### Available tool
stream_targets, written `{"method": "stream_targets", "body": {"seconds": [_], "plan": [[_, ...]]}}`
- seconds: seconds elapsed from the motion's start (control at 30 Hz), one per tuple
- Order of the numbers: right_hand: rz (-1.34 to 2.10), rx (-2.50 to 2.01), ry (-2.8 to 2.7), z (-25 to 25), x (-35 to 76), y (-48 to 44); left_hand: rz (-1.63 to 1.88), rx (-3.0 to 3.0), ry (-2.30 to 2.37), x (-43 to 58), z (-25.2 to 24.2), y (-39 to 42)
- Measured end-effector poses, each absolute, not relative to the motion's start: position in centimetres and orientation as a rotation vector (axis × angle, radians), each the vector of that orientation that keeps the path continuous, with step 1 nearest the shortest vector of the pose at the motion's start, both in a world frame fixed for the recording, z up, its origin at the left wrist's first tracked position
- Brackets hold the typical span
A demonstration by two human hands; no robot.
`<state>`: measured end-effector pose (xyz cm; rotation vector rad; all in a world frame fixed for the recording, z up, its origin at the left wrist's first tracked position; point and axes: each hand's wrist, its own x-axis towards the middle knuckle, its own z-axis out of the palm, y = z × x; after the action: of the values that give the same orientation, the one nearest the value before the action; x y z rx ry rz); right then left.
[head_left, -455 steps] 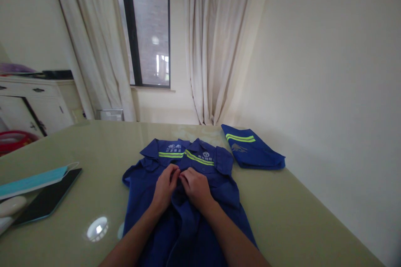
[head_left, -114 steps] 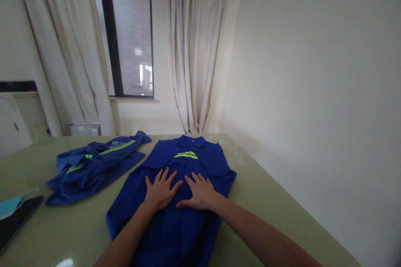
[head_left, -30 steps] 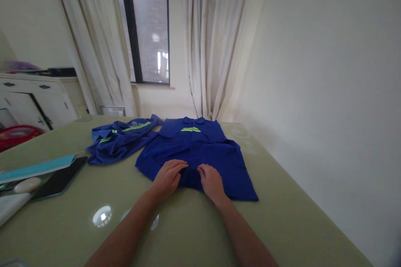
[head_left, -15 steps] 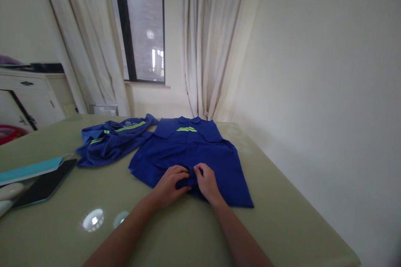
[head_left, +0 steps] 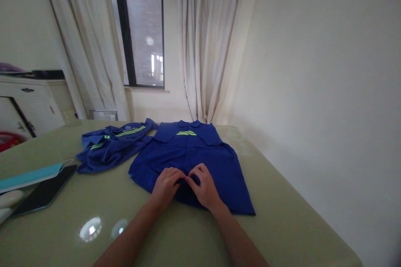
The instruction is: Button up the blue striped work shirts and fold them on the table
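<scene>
A blue work jacket with yellow-green stripes on its chest lies spread on the table, collar at the far end. Both hands meet at the middle of its front, near the lower hem. My left hand pinches the cloth there, thumb and fingers together. Right beside it, my right hand also pinches the front edge, its fingertips touching those of the left. Whatever small part sits between the fingertips is hidden. Left of the jacket lies a second, crumpled blue garment with similar stripes.
The pale green glossy table reflects ceiling lights. At the left lie a light blue face mask, a dark flat phone-like device and a white rounded object. A wall runs along the right. Curtains hang behind.
My right hand has shifted left and its thumb and fingers now meet the left hand's fingertips. The left hand has closed from a wider grip into a pinch. The view tilted slightly up.
</scene>
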<state>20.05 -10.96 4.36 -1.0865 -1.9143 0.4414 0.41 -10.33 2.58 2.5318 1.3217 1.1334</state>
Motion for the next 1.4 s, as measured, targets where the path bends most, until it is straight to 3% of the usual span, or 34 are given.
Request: {"method": "stream_targets", "body": {"seconds": [0.2, 0.57, 0.9, 1.23, 1.4], "plan": [[0.594, -1.015, -2.020, 4.6, 21.0, -10.7, 1.212, 2.402, 1.354, 0.4, 2.4, -10.3], [0.550, -1.072, -1.762, 3.1, 19.7, -10.4, 1.162, 1.912, 1.248, 1.6, 3.3, -10.6], [0.564, -1.086, -1.647, 2.8, 19.7, -10.1, 1.115, 2.533, 1.339, 1.3, 2.8, -10.7], [0.787, -1.034, -1.619, 2.3, 20.0, -9.4, 1.426, 2.494, 1.167, 1.1, 2.2, -10.4], [0.890, -1.054, -1.507, 1.4, 19.4, -8.9, 1.309, 2.671, 1.093, 0.9, 3.3, -10.8]]}}
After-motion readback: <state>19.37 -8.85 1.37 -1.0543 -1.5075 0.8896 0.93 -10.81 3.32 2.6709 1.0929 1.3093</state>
